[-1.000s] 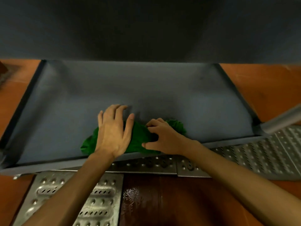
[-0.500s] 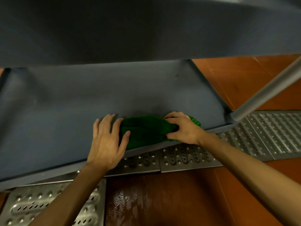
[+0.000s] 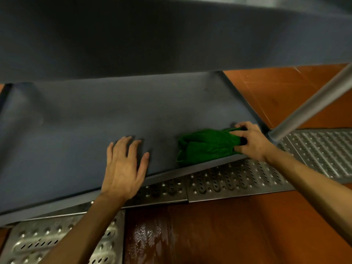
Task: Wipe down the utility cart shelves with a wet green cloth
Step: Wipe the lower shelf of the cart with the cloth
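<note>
Down on the lower shelf [image 3: 95, 115] of the cart, the green cloth [image 3: 205, 145] lies bunched up against the near edge, close to the near right corner. The right hand [image 3: 251, 142] has it by its right end, fingers curled over the top and thumb tucked in from the near side, gripping the fabric; the rest of the cloth trails out to the left in loose folds, flat on the dark grey surface. The left hand [image 3: 123, 166] lies palm down on the shelf around the middle of the near edge, fingers straight and fanned apart, wrist crossing the raised lip. It is well apart from the cloth, with bare shelf between them. Overhead, the upper shelf [image 3: 152, 35] fills the top of the view and shades the far side. At the near right corner a grey metal post [image 3: 312, 103] rises at a slant, just beside the right hand. Below the cart runs a perforated steel grate [image 3: 238, 180], set into an orange-brown tiled floor [image 3: 228, 225], and a wet patch [image 3: 144, 237] glistens on the tiles between the forearms.
</note>
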Action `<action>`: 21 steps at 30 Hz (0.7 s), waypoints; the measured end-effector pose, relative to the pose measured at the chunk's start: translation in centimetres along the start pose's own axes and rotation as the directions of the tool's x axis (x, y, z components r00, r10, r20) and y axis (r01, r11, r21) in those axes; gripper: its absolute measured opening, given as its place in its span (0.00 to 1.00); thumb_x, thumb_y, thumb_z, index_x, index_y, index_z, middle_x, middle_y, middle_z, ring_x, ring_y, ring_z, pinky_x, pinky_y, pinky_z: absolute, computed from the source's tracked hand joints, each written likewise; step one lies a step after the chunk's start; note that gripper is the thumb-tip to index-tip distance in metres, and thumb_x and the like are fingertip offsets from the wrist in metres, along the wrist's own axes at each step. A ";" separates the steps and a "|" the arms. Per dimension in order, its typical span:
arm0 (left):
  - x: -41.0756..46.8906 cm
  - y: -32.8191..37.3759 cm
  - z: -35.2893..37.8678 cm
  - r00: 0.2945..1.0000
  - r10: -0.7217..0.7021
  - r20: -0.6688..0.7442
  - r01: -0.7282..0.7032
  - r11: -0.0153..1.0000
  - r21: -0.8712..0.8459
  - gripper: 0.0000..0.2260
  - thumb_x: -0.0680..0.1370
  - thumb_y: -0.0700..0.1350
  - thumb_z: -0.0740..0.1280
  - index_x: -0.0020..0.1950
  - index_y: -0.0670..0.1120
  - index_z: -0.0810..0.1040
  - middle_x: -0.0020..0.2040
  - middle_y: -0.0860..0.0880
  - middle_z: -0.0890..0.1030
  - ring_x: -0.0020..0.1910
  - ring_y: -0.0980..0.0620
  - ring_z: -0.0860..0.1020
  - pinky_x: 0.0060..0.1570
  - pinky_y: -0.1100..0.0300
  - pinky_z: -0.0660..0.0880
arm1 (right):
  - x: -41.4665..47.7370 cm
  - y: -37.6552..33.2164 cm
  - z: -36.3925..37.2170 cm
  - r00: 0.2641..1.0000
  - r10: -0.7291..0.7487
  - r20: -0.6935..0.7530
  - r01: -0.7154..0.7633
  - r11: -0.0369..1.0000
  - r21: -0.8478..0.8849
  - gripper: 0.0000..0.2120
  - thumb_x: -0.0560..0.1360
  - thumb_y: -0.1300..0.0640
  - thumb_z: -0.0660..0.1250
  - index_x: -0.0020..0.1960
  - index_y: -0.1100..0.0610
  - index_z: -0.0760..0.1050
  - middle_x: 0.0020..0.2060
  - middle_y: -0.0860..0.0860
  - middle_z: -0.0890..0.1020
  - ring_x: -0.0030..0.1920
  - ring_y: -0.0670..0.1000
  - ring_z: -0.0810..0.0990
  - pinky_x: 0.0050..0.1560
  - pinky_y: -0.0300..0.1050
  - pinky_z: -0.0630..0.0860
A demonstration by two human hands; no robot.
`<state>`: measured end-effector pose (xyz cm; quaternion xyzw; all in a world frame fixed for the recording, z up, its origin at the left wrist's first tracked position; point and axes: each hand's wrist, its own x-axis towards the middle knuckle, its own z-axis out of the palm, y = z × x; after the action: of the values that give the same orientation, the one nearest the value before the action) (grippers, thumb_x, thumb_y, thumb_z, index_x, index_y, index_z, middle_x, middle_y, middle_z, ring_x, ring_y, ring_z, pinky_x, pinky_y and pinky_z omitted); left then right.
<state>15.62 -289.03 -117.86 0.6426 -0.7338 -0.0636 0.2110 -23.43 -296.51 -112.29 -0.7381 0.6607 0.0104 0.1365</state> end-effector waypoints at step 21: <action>-0.2 -0.2 -0.2 0.994 -0.109 -0.006 0.106 0.979 -0.173 0.30 0.81 0.64 0.50 0.74 0.45 0.69 0.73 0.45 0.70 0.73 0.47 0.66 0.74 0.52 0.64 | -1.8 -10.3 4.9 0.949 0.161 -0.273 -0.100 0.969 0.226 0.23 0.75 0.55 0.67 0.70 0.52 0.73 0.63 0.55 0.75 0.60 0.56 0.76 0.58 0.48 0.73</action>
<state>15.92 -288.82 -117.81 0.6613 -0.6881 -0.1332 0.2675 -12.78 -292.79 -114.70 -0.6676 0.7185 -0.1580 0.1144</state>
